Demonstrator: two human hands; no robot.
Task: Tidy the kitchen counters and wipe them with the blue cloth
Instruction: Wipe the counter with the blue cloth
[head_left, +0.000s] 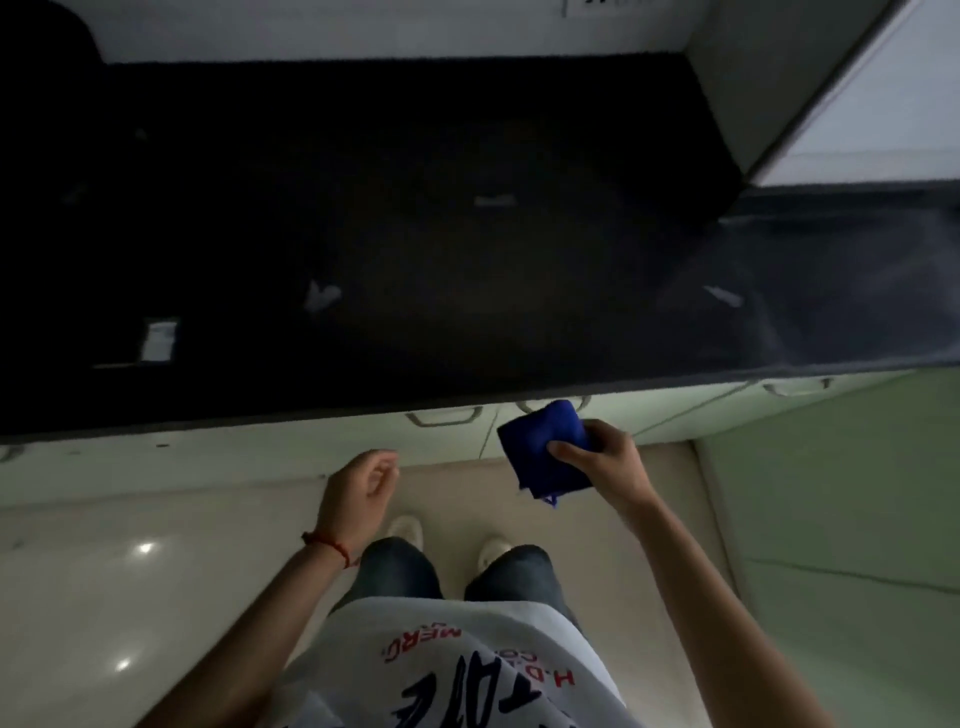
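Observation:
A folded blue cloth (543, 447) is held in my right hand (602, 460), in front of the cabinet drawers and just below the counter's front edge. The black counter (415, 234) fills the upper half of the head view, dark and dim. A few small white scraps lie on it: one (319, 295) left of centre, one (493, 200) in the middle, one (724, 295) at the right. My left hand (361, 493) hangs below the counter edge with its fingers loosely curled and nothing in it.
A small white label or packet (158, 340) lies near the counter's front left. Pale drawers with handles (447, 415) run under the counter. A white wall corner (748, 78) juts in at the back right. Tiled floor (156, 597) lies below me.

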